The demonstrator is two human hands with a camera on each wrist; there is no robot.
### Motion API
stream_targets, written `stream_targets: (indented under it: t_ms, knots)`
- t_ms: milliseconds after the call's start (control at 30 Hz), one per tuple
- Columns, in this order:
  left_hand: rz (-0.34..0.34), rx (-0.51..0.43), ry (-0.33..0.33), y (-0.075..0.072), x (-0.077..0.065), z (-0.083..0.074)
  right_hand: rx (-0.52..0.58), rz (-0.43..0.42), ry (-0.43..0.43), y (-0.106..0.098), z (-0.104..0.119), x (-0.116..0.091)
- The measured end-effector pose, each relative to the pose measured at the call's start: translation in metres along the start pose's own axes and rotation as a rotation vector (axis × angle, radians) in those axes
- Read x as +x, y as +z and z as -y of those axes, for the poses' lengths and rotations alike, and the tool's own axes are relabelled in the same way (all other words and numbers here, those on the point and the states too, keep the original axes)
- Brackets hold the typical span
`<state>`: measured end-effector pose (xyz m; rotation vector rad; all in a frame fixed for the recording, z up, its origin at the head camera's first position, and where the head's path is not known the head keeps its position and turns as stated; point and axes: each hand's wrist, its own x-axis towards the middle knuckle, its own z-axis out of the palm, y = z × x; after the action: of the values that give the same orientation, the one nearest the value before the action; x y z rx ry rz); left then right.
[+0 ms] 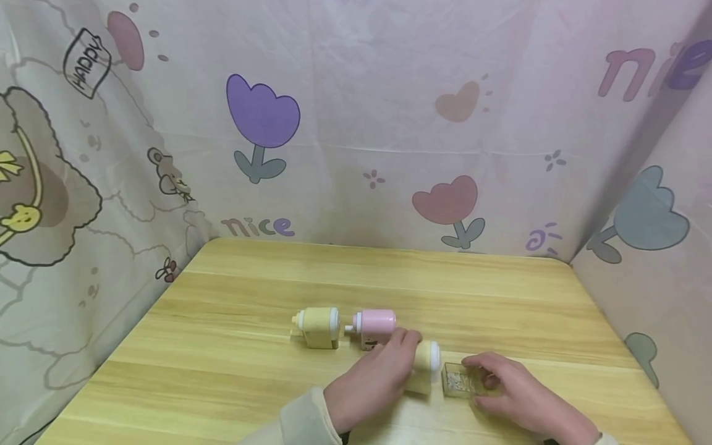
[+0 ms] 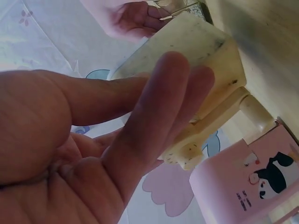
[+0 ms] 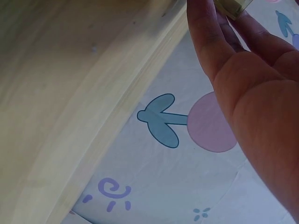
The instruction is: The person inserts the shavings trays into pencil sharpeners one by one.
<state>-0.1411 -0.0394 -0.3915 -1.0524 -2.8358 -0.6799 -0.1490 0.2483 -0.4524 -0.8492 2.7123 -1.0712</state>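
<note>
My left hand grips a pale yellow crank pencil sharpener with a white rim. In the left wrist view, thumb and fingers lie along the body of this sharpener, and its crank points toward the table. Just right of it, my right hand holds a small clear shavings drawer between thumb and fingers. Grey, speckled bits lie inside the drawer. Only a corner of the drawer shows at the top of the right wrist view.
Behind my left hand stands a pink crank sharpener with a panda picture. Left of that is another yellow sharpener, its crank facing left. All are on a wood-grain table, with a printed curtain around its back and sides.
</note>
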Motion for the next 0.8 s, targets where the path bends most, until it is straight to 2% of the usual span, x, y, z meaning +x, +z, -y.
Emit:
stream_targets:
  t_ms: [367,800]
  knots:
    - [0.021,-0.075,-0.034,-0.004,-0.013,0.007,0.010,0.006,-0.002,0.000,-0.001,0.000]
    - [-0.016,0.028,-0.035,-0.007,-0.020,0.015,0.025,0.018,0.012,0.000,-0.001,0.001]
